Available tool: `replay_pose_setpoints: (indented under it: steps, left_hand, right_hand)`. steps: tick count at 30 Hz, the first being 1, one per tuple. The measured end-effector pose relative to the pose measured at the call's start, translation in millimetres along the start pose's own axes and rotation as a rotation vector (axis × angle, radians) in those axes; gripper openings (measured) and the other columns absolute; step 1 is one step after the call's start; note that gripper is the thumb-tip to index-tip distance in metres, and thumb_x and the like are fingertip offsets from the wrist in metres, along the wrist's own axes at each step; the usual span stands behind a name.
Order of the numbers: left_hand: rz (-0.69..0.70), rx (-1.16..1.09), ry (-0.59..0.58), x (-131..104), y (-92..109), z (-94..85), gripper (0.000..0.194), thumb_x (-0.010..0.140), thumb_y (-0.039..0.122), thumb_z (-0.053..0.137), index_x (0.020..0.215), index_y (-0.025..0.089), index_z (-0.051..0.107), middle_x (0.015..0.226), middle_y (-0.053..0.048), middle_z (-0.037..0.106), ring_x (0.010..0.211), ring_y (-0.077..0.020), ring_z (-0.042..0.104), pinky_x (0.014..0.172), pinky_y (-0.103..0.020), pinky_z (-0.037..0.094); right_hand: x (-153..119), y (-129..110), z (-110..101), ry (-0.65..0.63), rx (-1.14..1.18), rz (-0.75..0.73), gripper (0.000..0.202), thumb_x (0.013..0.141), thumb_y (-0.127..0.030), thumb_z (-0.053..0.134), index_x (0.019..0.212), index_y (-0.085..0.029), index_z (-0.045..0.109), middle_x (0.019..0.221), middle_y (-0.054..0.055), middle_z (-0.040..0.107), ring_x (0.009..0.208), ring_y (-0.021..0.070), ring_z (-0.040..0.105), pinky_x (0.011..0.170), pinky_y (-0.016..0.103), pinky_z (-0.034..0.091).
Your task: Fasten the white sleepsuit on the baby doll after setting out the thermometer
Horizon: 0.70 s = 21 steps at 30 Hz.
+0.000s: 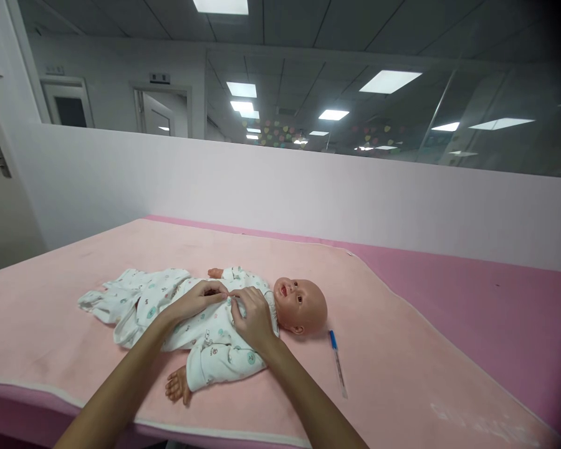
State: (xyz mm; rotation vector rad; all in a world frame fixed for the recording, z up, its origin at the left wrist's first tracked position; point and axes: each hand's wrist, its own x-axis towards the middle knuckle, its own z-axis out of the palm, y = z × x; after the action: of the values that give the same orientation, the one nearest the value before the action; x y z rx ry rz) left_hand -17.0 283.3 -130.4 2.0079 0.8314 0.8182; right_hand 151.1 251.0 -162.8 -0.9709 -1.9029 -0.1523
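A baby doll (302, 304) lies on its back on a pink blanket (393, 368), head to the right, feet to the left. It wears a white patterned sleepsuit (168, 299). My left hand (197, 299) pinches the suit's front at the doll's chest. My right hand (252, 317) grips the same fabric edge just below the doll's chin. The fingertips of both hands meet at the suit's front opening. One bare doll hand (178, 385) sticks out of the near sleeve.
A thin thermometer with a blue tip (337, 363) lies on the blanket right of the doll's head. The blanket covers a darker pink table (495, 293). A white partition wall (308, 193) with glass above runs behind it. A door stands at far left.
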Motion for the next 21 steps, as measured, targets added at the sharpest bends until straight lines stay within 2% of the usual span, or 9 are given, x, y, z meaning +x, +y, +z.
replay_pose_setpoints:
  steps: [4,9,14,21]
  left_hand:
    - [0.005,0.013,0.006,-0.6,1.2,1.3,0.028,0.077,0.040,0.053,0.085,0.015,0.065,0.080,-0.004,0.061,0.078,-0.0163,0.053,0.072,-0.027,0.042]
    - [0.004,-0.045,-0.001,-1.7,2.1,2.5,0.033,0.069,0.031,0.063,0.099,0.019,0.063,0.098,-0.004,0.064,0.092,-0.0184,0.056,0.083,-0.029,0.043]
    - [-0.004,-0.027,0.001,-1.1,-0.1,2.5,0.028,0.069,0.035,0.064,0.092,0.018,0.066,0.092,-0.004,0.065,0.088,-0.0188,0.057,0.083,-0.030,0.044]
    - [0.019,0.016,0.035,-0.6,-0.3,3.0,0.021,0.072,0.036,0.062,0.080,0.018,0.067,0.088,-0.004,0.063,0.084,-0.0167,0.055,0.076,-0.026,0.043]
  right_hand:
    - [-0.8,1.6,1.6,0.016,0.005,0.016,0.015,0.083,-0.016,0.044,0.084,-0.019,0.058,0.077,0.002,0.060,0.075,0.0149,0.052,0.069,0.029,0.038]
    - [-1.0,2.3,1.8,0.023,0.014,0.034,0.016,0.084,-0.016,0.042,0.084,-0.019,0.058,0.076,0.002,0.060,0.075,0.0154,0.051,0.068,0.029,0.038]
    - [-1.1,1.5,1.4,0.024,0.022,0.050,0.018,0.085,-0.015,0.040,0.085,-0.019,0.058,0.077,0.003,0.060,0.075,0.0155,0.051,0.068,0.029,0.038]
    - [-1.2,0.5,0.3,0.039,0.053,0.054,0.017,0.080,-0.011,0.041,0.080,-0.018,0.056,0.075,0.003,0.058,0.074,0.0152,0.050,0.068,0.028,0.037]
